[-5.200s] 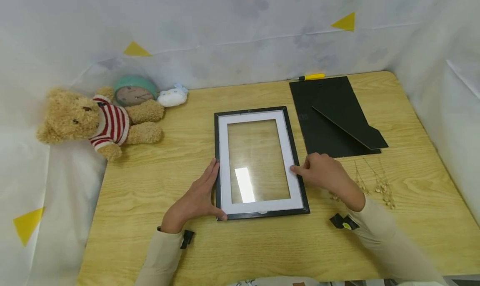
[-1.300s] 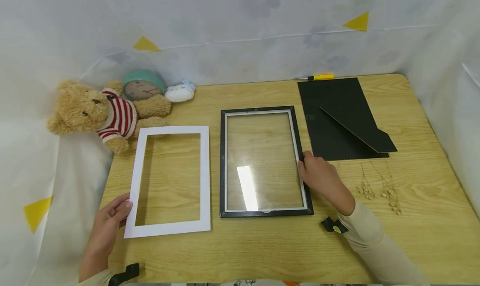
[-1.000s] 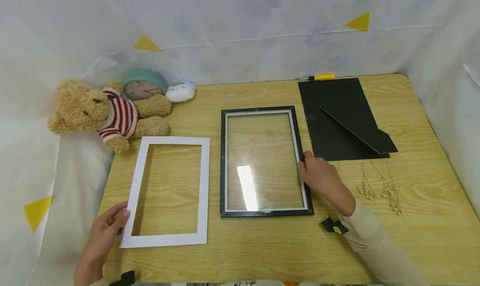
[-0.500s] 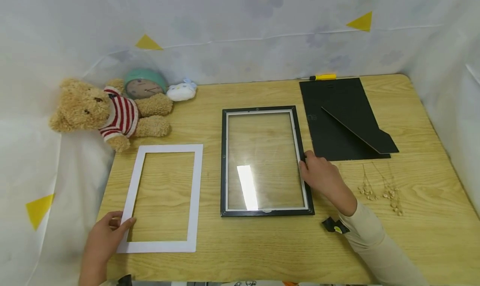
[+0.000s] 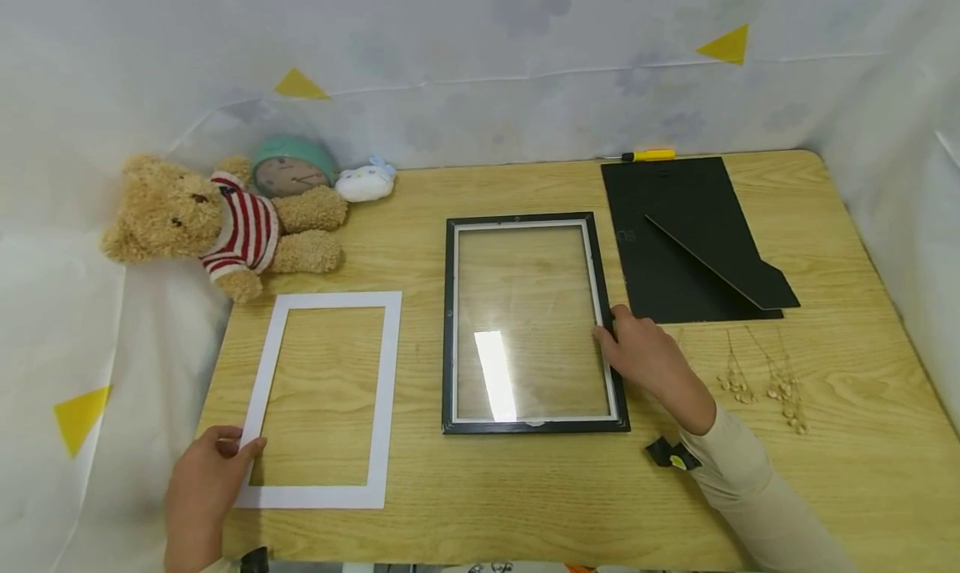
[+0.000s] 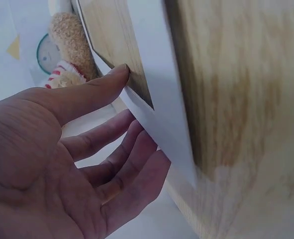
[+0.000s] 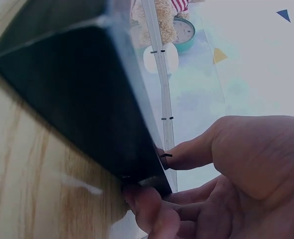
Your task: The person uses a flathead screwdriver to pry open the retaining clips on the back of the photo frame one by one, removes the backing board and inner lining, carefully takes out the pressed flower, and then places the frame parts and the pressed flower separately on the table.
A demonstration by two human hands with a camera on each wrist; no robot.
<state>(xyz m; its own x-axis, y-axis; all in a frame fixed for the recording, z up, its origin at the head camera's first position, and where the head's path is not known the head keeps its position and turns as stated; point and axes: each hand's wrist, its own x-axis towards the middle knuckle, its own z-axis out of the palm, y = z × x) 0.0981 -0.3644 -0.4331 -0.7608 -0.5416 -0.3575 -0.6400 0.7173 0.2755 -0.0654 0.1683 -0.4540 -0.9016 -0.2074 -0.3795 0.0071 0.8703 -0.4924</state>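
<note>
My left hand [image 5: 202, 490] pinches a white picture mat [image 5: 386, 389] near its lower left corner. In the left wrist view the thumb lies over the mat [image 6: 159, 122] and the fingers are under its edge. The mat looks flat on the table. At the table's middle lies a black picture frame [image 5: 449, 323] with its glass pane [image 5: 525, 298] inside, reflecting a light. My right hand [image 5: 656, 360] grips the frame's right side. The right wrist view has the thumb at the top edge of the frame [image 7: 77, 94] and the fingers against its outer side.
A black backing board [image 5: 652, 281] with an easel leg [image 5: 720, 256] lies at the right. Behind it is a yellow screwdriver [image 5: 652, 154]. Dried flower sprigs [image 5: 783, 389] lie right of my hand. At back left are a teddy bear [image 5: 247, 223], a clock [image 5: 292, 160] and a white plush [image 5: 366, 181].
Lifted out of the frame, the mat has moved left and come down onto the table in my left hand. The right hand keeps hold of the frame's right side.
</note>
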